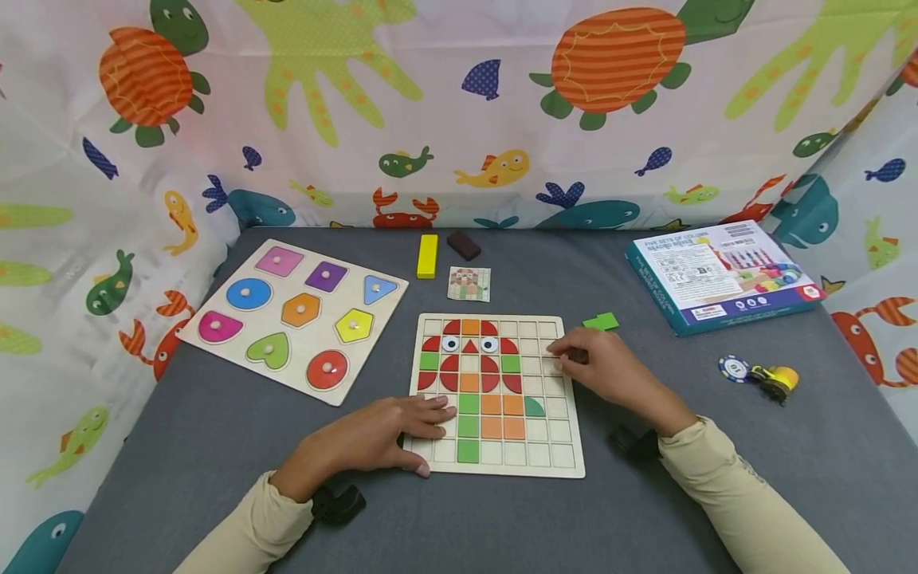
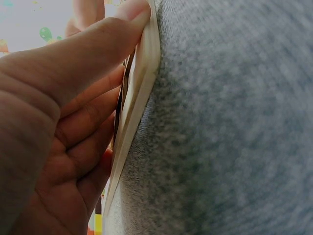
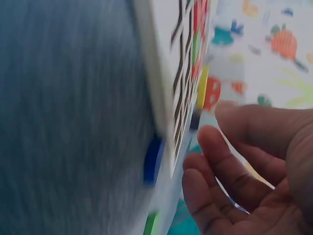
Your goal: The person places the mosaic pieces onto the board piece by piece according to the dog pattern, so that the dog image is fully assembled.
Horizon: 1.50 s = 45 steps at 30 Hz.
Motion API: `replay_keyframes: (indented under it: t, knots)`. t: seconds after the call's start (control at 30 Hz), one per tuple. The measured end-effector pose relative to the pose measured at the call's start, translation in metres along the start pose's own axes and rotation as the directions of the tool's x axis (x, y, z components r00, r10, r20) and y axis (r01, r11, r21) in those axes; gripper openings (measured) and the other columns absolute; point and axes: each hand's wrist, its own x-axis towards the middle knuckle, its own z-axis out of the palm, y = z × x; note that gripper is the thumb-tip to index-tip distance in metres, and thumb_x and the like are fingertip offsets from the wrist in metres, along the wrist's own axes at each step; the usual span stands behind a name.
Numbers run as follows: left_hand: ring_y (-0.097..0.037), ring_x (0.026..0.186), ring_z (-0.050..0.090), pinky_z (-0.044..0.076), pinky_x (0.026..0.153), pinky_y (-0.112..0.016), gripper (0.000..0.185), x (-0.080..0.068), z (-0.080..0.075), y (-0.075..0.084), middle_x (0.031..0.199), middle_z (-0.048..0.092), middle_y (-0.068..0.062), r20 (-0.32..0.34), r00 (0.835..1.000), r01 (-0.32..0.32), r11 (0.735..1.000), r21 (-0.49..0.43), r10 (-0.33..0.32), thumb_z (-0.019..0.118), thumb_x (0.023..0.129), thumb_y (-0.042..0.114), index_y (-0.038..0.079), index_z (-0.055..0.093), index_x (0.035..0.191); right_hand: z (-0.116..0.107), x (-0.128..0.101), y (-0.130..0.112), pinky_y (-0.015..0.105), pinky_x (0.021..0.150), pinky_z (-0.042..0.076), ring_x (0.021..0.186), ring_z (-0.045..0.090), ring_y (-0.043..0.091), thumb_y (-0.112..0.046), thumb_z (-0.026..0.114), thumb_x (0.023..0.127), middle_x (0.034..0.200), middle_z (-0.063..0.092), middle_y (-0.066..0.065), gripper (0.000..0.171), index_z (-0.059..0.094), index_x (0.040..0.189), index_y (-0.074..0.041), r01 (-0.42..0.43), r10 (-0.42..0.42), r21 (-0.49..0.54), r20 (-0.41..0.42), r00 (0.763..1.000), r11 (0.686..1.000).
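A square wooden grid board lies on the table, with red, orange, green and eye-marked tiles forming a figure. My left hand rests on its lower left side, fingers spread over the surface. In the left wrist view the thumb lies along the board's edge. Above the board's upper right side hovers my right hand, fingers loosely bent. The right wrist view shows nothing held between that hand's thumb and fingers. A blue piece lies beside the board's edge there; the hand hides it in the head view.
Green tiles lie right of the board. Behind it are a picture card, a yellow block and a dark brown block. A shape puzzle is left; a box and small toy are right.
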Motion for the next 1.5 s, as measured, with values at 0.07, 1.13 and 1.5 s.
replay_keyframes:
  t: [0.07,1.13,1.5]
  knots:
    - [-0.012,0.142,0.027,0.03,0.111,-0.04,0.059,0.0,-0.001,0.0,0.148,0.043,0.007,-0.002,1.0,-0.001,1.0,0.001,0.001,0.076,0.084,0.038,0.014,0.059,0.135,-0.007,0.004,0.011,0.045,0.08,0.053,0.094,0.062,0.027,0.0,0.068,0.088,0.108,0.066,0.014,0.023,0.071,0.111,0.001,-0.016,0.015,-0.03,-0.035,0.999,0.999]
    - [-0.012,0.142,0.028,0.03,0.111,-0.041,0.059,0.0,0.001,-0.001,0.148,0.042,0.009,-0.002,1.0,0.008,1.0,-0.008,-0.008,0.075,0.084,0.039,0.015,0.059,0.136,-0.025,-0.005,0.019,0.031,0.064,0.046,0.076,0.053,0.017,0.002,0.064,0.09,0.093,0.065,0.006,0.022,0.071,0.111,0.002,-0.036,0.035,-0.063,-0.025,0.999,0.997]
    - [-0.012,0.142,0.027,0.03,0.111,-0.041,0.059,0.0,0.001,0.005,0.148,0.042,0.009,-0.003,0.999,0.04,0.999,0.003,-0.04,0.075,0.085,0.038,0.015,0.059,0.136,-0.001,-0.016,-0.015,0.027,0.069,0.051,0.081,0.056,0.013,0.004,0.067,0.088,0.099,0.067,0.0,0.021,0.073,0.106,-0.003,0.066,-0.079,0.134,0.098,0.992,0.989]
